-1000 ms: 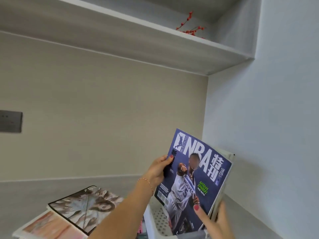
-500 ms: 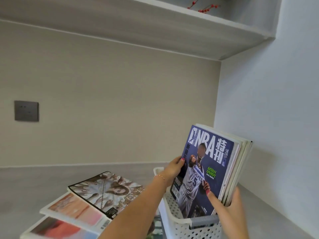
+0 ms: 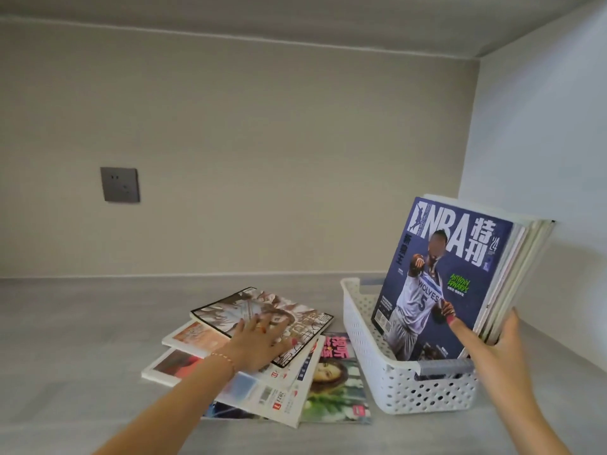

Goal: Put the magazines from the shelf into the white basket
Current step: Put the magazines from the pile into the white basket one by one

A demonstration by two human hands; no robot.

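Note:
A white perforated basket (image 3: 368,349) stands on the grey shelf at the right. Several magazines stand upright in it, a blue NBA magazine (image 3: 440,277) at the front. My right hand (image 3: 492,336) grips the lower right edge of this upright bundle, thumb on the cover. A loose pile of magazines (image 3: 295,382) lies flat to the left of the basket. Its top one has a black-bordered cover (image 3: 236,307). My left hand (image 3: 259,343) rests flat on that top magazine, fingers spread.
The grey shelf surface (image 3: 82,339) stretches out to the left. A dark wall socket (image 3: 120,184) sits on the back wall. The side wall (image 3: 542,142) runs close behind the basket. Another shelf board (image 3: 295,14) hangs overhead.
My left hand let go of the NBA magazine and moved left and down onto the flat pile. The view tilted down. My right hand still holds the upright bundle in the basket.

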